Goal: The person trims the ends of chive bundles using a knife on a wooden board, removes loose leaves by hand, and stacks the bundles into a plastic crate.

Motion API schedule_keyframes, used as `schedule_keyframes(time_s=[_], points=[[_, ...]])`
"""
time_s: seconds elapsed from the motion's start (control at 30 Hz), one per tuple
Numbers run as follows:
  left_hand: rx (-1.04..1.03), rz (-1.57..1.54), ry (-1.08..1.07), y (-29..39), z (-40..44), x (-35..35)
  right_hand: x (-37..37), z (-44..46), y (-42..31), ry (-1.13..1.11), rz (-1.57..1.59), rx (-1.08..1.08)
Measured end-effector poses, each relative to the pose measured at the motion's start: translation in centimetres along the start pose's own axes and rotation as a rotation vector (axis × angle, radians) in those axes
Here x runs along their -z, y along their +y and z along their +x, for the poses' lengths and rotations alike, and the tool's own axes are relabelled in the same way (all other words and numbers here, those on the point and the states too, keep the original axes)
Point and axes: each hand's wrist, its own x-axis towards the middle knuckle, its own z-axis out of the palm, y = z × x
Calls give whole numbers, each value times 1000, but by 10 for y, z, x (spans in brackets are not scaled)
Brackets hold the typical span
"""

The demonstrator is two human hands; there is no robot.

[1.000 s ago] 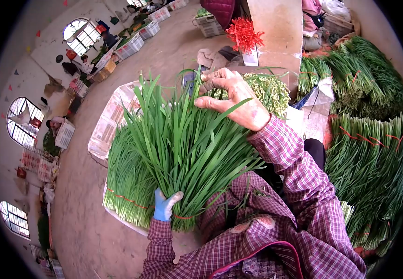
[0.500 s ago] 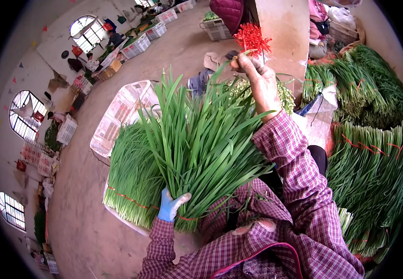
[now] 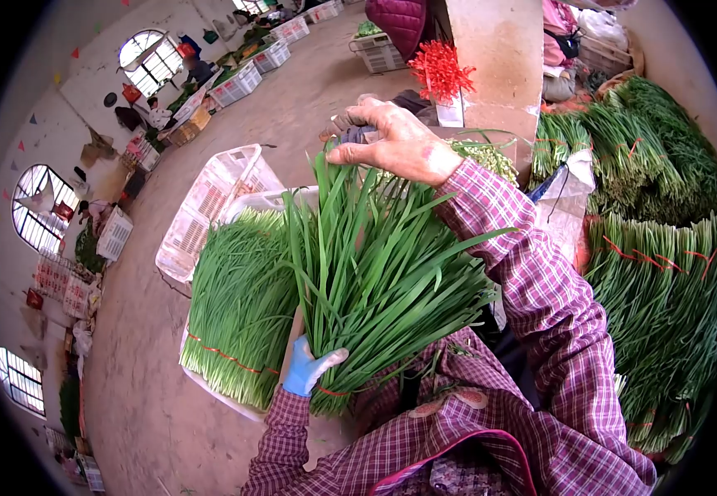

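Observation:
A loose bunch of garlic chives [image 3: 375, 264] fans out above my lap, its leaf tips pointing away from me. Near the base, a red tie shows around it, and my left hand [image 3: 309, 365], in a blue and white glove, is closed around the stems. Bare, my right hand [image 3: 391, 142] is at the upper left tips, thumb and fingers closing on a few leaves; part of that grip is hidden. Tied chives [image 3: 238, 298] with a red band lie left of the bunch in a white crate [image 3: 219, 395].
An open white crate [image 3: 197, 223] stands beyond the chives. Red ties [image 3: 441, 70] hang on a post [image 3: 495, 66]. At right are large stacks of tied greens [image 3: 656, 322]. Other people [image 3: 200, 73] sit near crates along the far wall.
My right hand has moved left and toward me, from beside the red ties to the bunch's upper left tips. The bunch has shifted slightly right, away from the tied chives.

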Motion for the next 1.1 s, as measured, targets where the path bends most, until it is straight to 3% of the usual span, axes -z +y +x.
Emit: schedule_keyframes(time_s=[0.13,0.2,0.23,0.27,0.33,0.4,0.47,0.53,0.7,0.73,0.83,1.0,1.1], points=[[-80,24,-2,-2,2,-2,-9,-1,-3,-1,-31,-99],[56,-47,33,-5,0,2,-20,-3,3,275,-69,1],[57,-57,47,-4,0,2,-21,-2,4,292,-73,-43],[-37,-25,80,0,5,0,-27,2,12,360,4,-30],[-43,4,37,-5,7,7,-10,9,26,520,489,-178],[-52,46,28,-4,7,8,18,6,32,676,436,-151],[4,-109,130,7,1,-3,39,-10,30,620,434,-114],[-49,-65,98,8,3,-2,54,-44,11,545,219,-173],[35,-145,216,-9,6,3,45,-98,57,645,-161,-114],[56,-199,210,-12,6,9,41,-102,55,616,-124,-71],[49,-241,192,-31,6,29,-2,-105,49,297,-526,199],[-60,-433,277,-9,2,27,-43,-162,23,-137,-496,216],[-66,-405,260,-25,1,50,-56,-179,31,-159,-475,170]])
